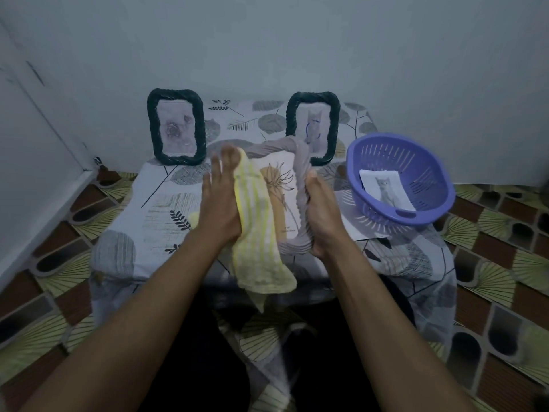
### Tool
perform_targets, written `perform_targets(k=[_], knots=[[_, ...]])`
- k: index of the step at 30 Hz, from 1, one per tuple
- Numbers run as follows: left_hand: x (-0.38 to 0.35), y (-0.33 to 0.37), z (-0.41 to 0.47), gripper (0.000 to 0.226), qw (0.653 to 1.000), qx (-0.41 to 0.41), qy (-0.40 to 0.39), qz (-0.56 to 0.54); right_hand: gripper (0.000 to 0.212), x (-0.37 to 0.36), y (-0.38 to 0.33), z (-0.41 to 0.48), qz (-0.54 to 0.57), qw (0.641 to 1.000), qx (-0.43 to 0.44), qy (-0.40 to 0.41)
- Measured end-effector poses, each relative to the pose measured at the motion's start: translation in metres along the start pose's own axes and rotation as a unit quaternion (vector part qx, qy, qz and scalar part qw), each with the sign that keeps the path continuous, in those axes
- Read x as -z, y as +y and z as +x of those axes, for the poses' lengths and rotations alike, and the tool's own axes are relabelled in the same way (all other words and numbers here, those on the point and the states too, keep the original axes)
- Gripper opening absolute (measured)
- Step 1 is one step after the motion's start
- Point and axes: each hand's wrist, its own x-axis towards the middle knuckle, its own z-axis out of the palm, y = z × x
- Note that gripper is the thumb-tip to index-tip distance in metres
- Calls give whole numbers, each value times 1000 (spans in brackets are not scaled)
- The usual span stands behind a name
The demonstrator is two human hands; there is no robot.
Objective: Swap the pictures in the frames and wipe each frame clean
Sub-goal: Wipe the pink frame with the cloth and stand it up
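Note:
A grey rope-edged frame (pixel 301 185) with a pale flower picture is tilted up over the middle of the low table. My right hand (pixel 322 217) grips its right edge. My left hand (pixel 219 200) presses a yellow-and-white striped cloth (pixel 257 233) against the frame's left side; the cloth's end hangs off the table's front. Two dark twisted-edge frames stand upright at the back: the left frame (pixel 177 127) shows roses, the right frame (pixel 312 126), partly hidden behind the grey frame, shows a cat.
A purple slotted basket (pixel 401 179) sits at the table's right, on a sheet of paper, holding a loose cat picture (pixel 386 188). The table has a leaf-print cover (pixel 160 203). Walls close in behind and at the left. Patterned flooring surrounds the table.

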Motion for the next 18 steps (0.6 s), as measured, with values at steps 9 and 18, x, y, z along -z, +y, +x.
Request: perform_targets(k=[9,18], knots=[[-3,52,-11,93,985,-174,16,-13,37,-8,-6,5,33,999,14,13],[3,9,-3,86,988,-96,-16,121,38,3,1,8,44,999,-1,7]])
